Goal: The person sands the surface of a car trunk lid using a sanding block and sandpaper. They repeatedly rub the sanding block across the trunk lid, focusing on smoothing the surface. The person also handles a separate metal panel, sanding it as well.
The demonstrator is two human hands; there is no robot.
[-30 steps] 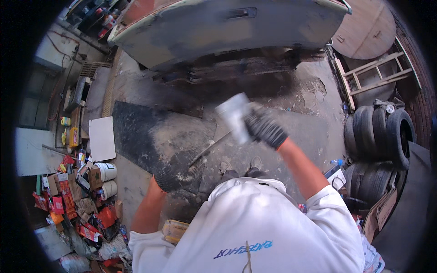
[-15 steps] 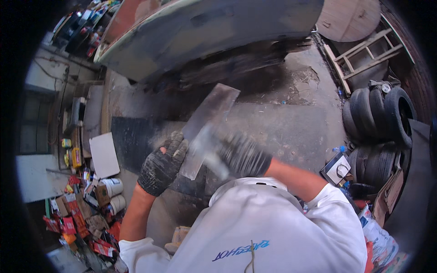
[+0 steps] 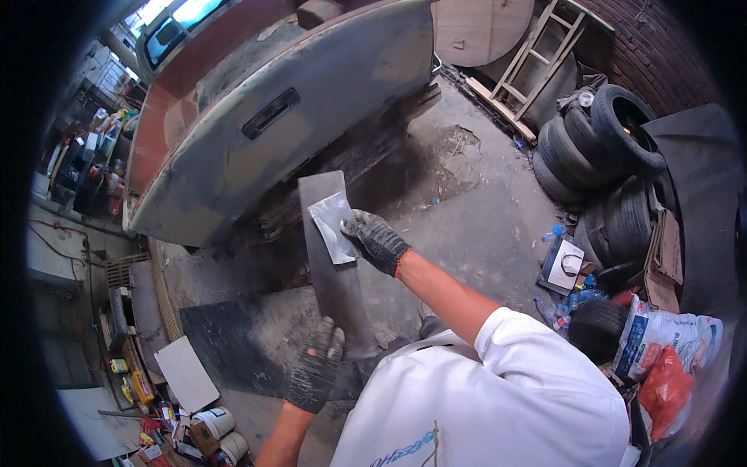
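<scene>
My left hand (image 3: 315, 370), in a dark worn glove, grips a long flat grey board (image 3: 319, 272) near its lower end. The board stands out away from my body, tilted. My right hand (image 3: 376, 241), in a matching glove with an orange cuff, pinches a pale, shiny grey sheet (image 3: 333, 226) by its right edge. This sheet lies over the upper half of the board; what it is made of I cannot make out. A fingertip of the left glove is worn through.
Ahead stands a grey-primed vehicle panel (image 3: 272, 132) with a dark recess. Stacked tyres (image 3: 580, 159), a wooden ladder (image 3: 537, 62) and plastic bags (image 3: 665, 342) line the right. A white board (image 3: 187, 375) and buckets (image 3: 216, 420) are at left. A dark mat (image 3: 233, 342) covers floor.
The blurred right hand has moved up and left along the board with the sheet, away from my body. The left hand has shifted lower. My view has turned, showing more of the panel.
</scene>
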